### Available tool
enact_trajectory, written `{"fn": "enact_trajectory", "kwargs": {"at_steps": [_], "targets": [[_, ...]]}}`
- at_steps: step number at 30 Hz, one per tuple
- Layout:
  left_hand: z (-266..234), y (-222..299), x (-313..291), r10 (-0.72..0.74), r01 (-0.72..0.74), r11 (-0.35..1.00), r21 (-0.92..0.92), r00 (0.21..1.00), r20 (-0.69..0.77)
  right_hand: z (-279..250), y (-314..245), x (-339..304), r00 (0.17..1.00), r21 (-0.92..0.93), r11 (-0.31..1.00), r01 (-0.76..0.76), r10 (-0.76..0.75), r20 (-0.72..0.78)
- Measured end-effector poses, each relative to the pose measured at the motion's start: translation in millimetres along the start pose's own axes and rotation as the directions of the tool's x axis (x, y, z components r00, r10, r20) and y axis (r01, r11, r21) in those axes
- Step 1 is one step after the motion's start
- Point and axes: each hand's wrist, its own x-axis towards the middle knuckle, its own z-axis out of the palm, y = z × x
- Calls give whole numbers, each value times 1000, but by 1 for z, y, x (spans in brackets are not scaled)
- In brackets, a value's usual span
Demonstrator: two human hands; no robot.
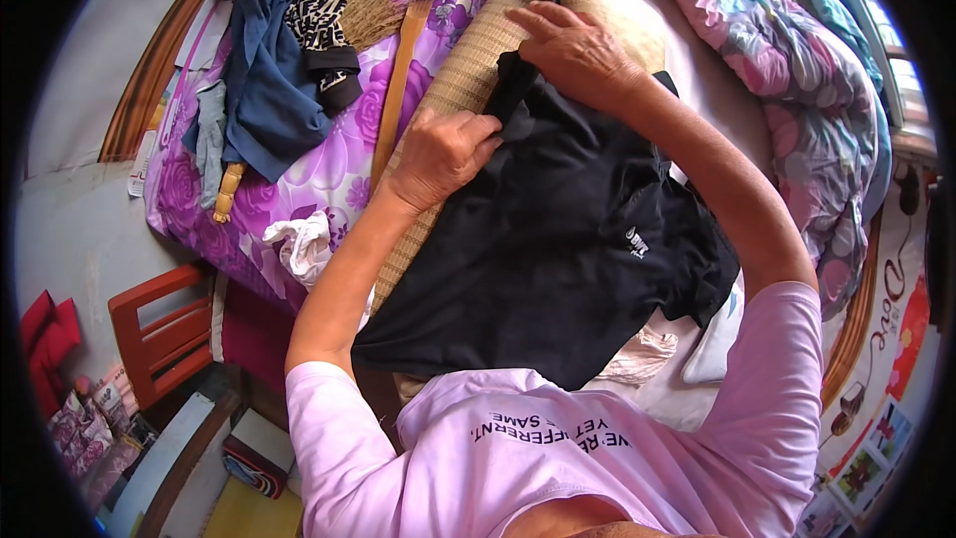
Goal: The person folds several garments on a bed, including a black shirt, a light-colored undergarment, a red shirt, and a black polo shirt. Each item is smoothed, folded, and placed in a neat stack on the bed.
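On the bed, across a woven mat (468, 65), lies a black garment (558, 249), spread flat with its near edge hanging toward the person. The left hand (438, 154) is closed on a fold of the cloth at the garment's left edge, fingers curled and pinching it. The right hand (573, 50) lies open and flat, palm down, on the far corner, pressing it against the mat. The hands stand apart, one at each end of the far edge; judged from this, the cloth is pinned at one end so the other end can be drawn taut.

Beneath the garment's near right side, pale cloths (647, 354) show. Left of the mat a purple flowered sheet (329, 174) covers the bed, bearing a wooden stick (398, 85), a white rag (304, 244) and a heap of dark blue clothes (264, 70). A flowered quilt (797, 80) is bunched along the right. An orange chair (159, 334) stands beside the bed at lower left.
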Motion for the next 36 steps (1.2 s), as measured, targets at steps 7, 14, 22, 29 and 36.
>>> {"fn": "enact_trajectory", "kwargs": {"at_steps": [7,14,22,29,36], "targets": [[-10,-7,-7,-111,112,994,0,985,134,-11,9,6,990,-43,991,-125,122,-73],[-37,-10,-2,-240,240,955,174,971,-22,-6,7,26,964,143,954,-264,258,57],[13,-78,-50,-702,674,688,-268,712,-11,39,2,66,905,499,822,-274,395,-154],[34,-77,-54,-732,660,669,-342,664,-152,69,34,2,832,203,877,-435,304,465],[40,-93,-57,-687,649,708,-278,725,-58,73,34,14,861,175,884,-432,347,371]]}}
